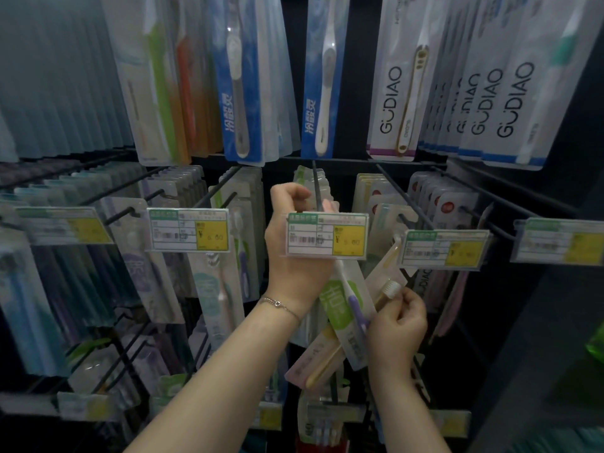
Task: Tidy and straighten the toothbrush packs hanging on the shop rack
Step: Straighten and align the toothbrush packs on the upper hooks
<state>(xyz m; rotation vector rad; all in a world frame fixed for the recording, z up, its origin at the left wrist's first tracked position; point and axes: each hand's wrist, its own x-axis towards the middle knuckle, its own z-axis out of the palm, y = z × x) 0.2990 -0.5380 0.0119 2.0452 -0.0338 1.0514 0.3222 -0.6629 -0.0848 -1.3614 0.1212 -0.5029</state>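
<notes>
beige toothbrush pack (322,362) pinched between right hand (397,325) fingers (408,297) (left hand (295,250) fingers (294,192) round green pack (340,305))

Five price labels run across the middle row, each in a clear plastic holder: the far-left label (65,225), the second label (188,230), the centre label (327,235), the fourth label (446,248) and the far-right label (559,240). All are white with a green strip on top, a barcode, and a yellow price block whose digits blur. Below, a lower label (454,420) shows yellow too. There's a thin chain bracelet (279,304), and a bright green object (596,346) cut off at the right edge.
</notes>
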